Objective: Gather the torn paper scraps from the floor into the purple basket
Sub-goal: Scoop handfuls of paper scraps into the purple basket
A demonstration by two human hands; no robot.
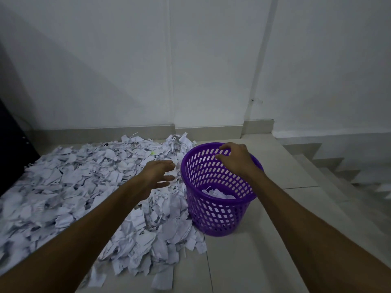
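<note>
- Reaching forward over the pale tiled floor, the left hand hangs above the paper with its fingers stretched out and slightly spread, holding nothing.
- The right hand is over the far rim of the round purple plastic basket with perforated walls, fingers loosely bent and spread; whether they touch the rim cannot be told, and nothing shows in its grip.
- The purple basket stands upright on the floor just beside the right edge of the paper heap, with a few white scraps lying at its bottom.
- A wide heap of torn white paper scraps with dark print covers the floor to the left of the basket, reaching back to the grey skirting at the foot of the white wall.
- A dark piece of furniture borders the heap on the left, cut off by the frame edge, so its kind is unclear.
- Pale steps descend to the right of the basket.
- The light is dim, and print on the scraps is unreadable.
</note>
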